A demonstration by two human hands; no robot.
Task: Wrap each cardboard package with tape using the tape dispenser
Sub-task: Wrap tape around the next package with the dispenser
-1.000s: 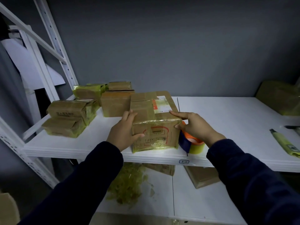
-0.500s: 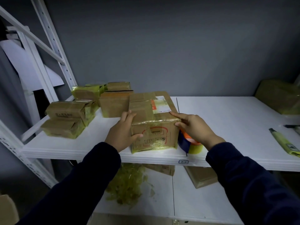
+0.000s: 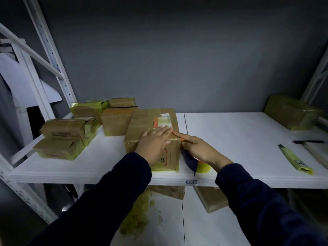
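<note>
Pressing down on centre box: L hand flat, fingers straight. R hand index on box edge, over tape dispenser; grip unclear. Left pile looks wrapped; lower-shelf boxes prob. left.

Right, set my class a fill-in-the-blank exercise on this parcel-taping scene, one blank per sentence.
1. The left hand lies flat on the ___ of the cardboard package.
2. The tape dispenser, partly hidden by the right hand, holds a roll of ___ tape.
3. The utility knife lies on the ___ shelf.
Missing words: top; yellow; white.
</note>
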